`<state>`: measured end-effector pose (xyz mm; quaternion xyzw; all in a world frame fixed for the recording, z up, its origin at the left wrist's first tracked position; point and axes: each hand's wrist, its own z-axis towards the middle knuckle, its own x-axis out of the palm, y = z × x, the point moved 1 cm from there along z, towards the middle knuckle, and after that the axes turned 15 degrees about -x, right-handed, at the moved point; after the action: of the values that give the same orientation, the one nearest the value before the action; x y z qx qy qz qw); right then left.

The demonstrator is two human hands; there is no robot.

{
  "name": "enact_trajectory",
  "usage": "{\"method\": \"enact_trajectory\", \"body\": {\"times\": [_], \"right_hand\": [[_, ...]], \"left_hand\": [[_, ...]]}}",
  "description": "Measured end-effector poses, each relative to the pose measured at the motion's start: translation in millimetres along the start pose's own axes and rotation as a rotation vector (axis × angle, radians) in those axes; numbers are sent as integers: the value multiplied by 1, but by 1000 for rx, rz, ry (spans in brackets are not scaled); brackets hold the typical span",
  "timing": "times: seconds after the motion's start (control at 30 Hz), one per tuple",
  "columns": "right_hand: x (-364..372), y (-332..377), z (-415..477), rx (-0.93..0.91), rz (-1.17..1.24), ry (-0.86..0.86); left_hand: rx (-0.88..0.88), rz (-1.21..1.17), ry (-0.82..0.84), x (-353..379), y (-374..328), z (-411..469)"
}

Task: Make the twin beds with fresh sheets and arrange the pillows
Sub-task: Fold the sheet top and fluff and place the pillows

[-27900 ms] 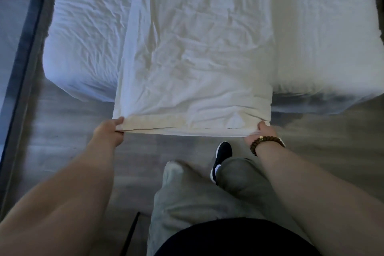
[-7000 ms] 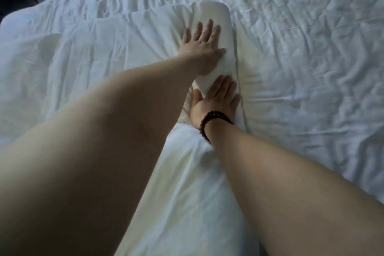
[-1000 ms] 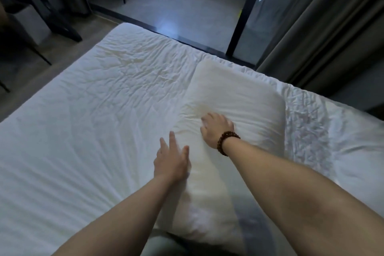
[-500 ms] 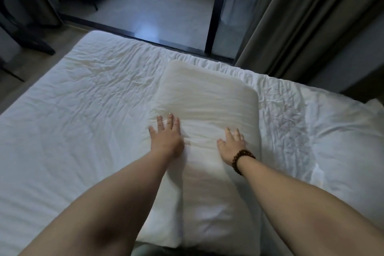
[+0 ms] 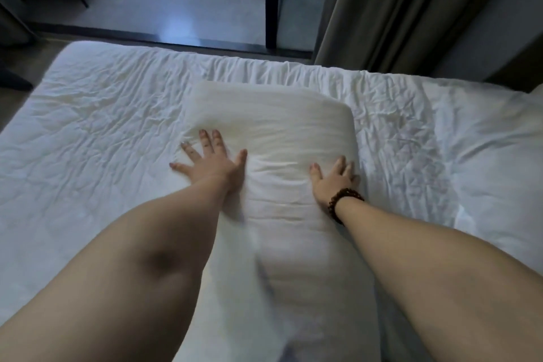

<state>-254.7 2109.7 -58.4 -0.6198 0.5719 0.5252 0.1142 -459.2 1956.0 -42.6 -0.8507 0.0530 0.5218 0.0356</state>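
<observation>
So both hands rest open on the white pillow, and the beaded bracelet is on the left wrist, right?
No: the head view shows the beaded bracelet on the right wrist, not the left. The left hand and right hand do both rest open on the white pillow.

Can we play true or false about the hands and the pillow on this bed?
1. Both the left hand and the right hand press on the white pillow with straight fingers. True.
2. The bead bracelet is on the left wrist. False: it is on the right wrist.
3. The pillow lies on a wrinkled white sheet. True.
4. The left hand holds a folded blanket. False: it holds nothing and only presses the pillow.
5. A curtain hangs past the far side of the bed, on the right. True.
</observation>
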Motion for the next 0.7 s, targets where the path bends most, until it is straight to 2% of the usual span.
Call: {"method": "enact_trajectory", "body": {"times": [0.17, 0.3, 0.37, 0.53, 0.7], "right_hand": [[-1, 9, 84, 27, -13, -122], [37, -19, 118, -17, -85, -242], [63, -33, 125, -41, -170, -299], [97, -47, 143, -45, -273, -318], [104, -48, 153, -43, -276, -325]], "left_hand": [[-35, -23, -8, 6, -33, 67], [-29, -44, -19, 47, -40, 98], [-23, -50, -80, 74, -40, 105], [-57, -36, -170, 111, -43, 120], [-68, -38, -208, 120, -50, 129]]}}
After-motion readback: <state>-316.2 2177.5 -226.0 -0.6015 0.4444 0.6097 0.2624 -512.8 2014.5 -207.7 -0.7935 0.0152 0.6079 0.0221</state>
